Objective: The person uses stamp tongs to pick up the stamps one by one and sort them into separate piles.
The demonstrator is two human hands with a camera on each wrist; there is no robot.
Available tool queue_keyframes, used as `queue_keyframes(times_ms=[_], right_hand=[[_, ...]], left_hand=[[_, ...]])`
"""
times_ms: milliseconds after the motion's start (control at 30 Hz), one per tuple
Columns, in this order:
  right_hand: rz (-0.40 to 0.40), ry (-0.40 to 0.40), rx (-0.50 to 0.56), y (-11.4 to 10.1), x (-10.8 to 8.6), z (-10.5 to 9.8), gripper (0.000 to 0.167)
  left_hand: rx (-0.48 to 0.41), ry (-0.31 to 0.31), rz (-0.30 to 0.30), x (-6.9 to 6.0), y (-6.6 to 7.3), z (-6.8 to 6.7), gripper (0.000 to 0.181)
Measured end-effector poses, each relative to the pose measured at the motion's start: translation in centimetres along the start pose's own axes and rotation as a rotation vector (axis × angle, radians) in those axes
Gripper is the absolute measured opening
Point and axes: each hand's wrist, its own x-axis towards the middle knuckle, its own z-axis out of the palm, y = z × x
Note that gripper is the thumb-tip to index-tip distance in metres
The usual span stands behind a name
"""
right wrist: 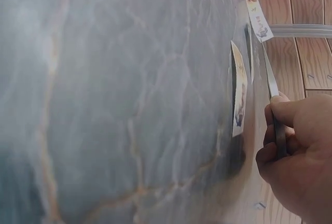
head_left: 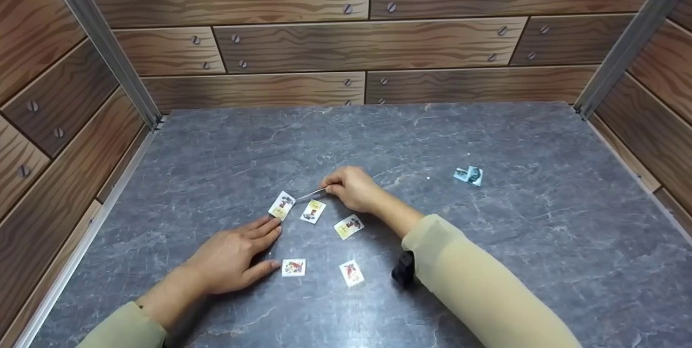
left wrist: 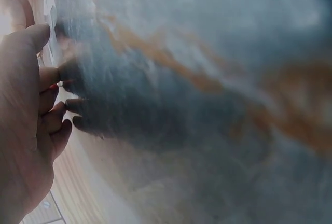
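Note:
The right hand [head_left: 354,188] pinches thin metal tweezers [head_left: 311,194], whose tip meets the upper edge of a small yellow-and-white picture card [head_left: 281,206]. In the right wrist view the tweezers [right wrist: 272,73] reach up to that card [right wrist: 259,22] from the right hand [right wrist: 301,146]. At the card's lower edge are fingertips of the left hand [head_left: 232,256], which lies on the table with fingers extended and thumb beside a red-patterned card [head_left: 293,267]. Two more yellow cards [head_left: 313,211] [head_left: 349,226] lie to the right. The left wrist view shows the left hand [left wrist: 31,110] at its edge.
Another red-patterned card [head_left: 352,273] lies nearer the front of the grey marbled table [head_left: 216,148]. Blue pieces [head_left: 469,175] lie at the right, with tiny white bits to their left. Wood-patterned walls [head_left: 303,45] stand behind and at both sides.

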Motion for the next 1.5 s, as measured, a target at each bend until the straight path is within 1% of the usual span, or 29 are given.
queue_keyframes(times_ms=[133,267,400,533,800,933,1000,1167,1333,1500], right_hand=[[0.011,0.004,0.011,0.4,-0.1,-0.7,0.016],[0.033,0.012,0.024,0.9,-0.5,-1.7,0.015],[0.053,0.037,0.037,1.5,-0.9,-2.8,0.016],[0.053,0.063,0.035,2.2,-1.3,-3.9,0.017],[0.083,0.086,0.058,3.2,-2.2,-5.7,0.016],[0.071,0.107,0.053,3.6,-2.8,-6.6,0.015],[0.078,0.109,0.056,3.9,-3.1,-7.0,0.015],[0.102,0.112,0.053,4.4,-3.6,-7.8,0.015],[0.113,0.136,0.053,5.1,-4.3,-8.7,0.015],[0.125,0.166,0.067,6.3,-5.0,-9.4,0.017]], left_hand=[[-0.003,-0.023,-0.017,0.1,0.0,-0.1,0.069],[-0.001,-0.028,-0.019,0.4,0.2,-0.3,0.069],[0.009,-0.026,-0.005,0.7,0.4,-0.4,0.07],[0.016,-0.03,0.016,1.3,0.8,-0.5,0.07],[-0.007,-0.024,0.048,2.6,1.4,-0.4,0.07],[-0.012,-0.04,0.054,3.2,1.5,-0.3,0.07],[-0.017,-0.049,0.058,3.5,1.6,-0.2,0.07],[-0.018,-0.059,0.065,3.7,1.5,0.1,0.07],[-0.017,-0.057,0.065,3.8,1.5,0.2,0.07],[-0.01,-0.053,0.068,4.0,1.5,0.3,0.071]])
